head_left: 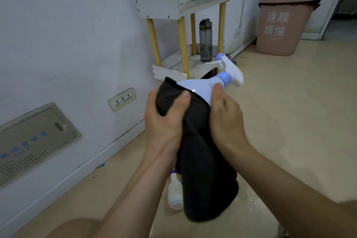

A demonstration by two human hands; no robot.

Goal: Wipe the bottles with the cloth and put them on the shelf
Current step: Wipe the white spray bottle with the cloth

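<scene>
Bare forearms [135,189] come in from the bottom edge, hands meeting mid-frame. Far left, low on the wall: grey metal panel [32,137], perforated holes, blue writing too blurred to read. Next, a cream triple wall socket [122,99]. Left hand [164,120]: fingers and thumb curled tight round a bunch of the black cloth [204,179], a soft matte fabric that wraps the lower body of the bottle and hangs down in a long fold. Spray bottle [201,89]: smooth glossy pale-lilac plastic, rounded shoulder, blue collar, white trigger head, tilted head up and to the right, held in the air between both hands (not on the shelf). Right hand [226,120] grips its shoulder, thumb tip on bare plastic just below the collar. Small white bottle [174,193] lies on the floor, partly hidden by the cloth. Behind: shelf [181,6], white boards on yellow posts, with a smoky grey bottle [205,42] upright on the lower tier. Far right, a pink lidded bin [286,17], white characters 远离烦恼.
</scene>
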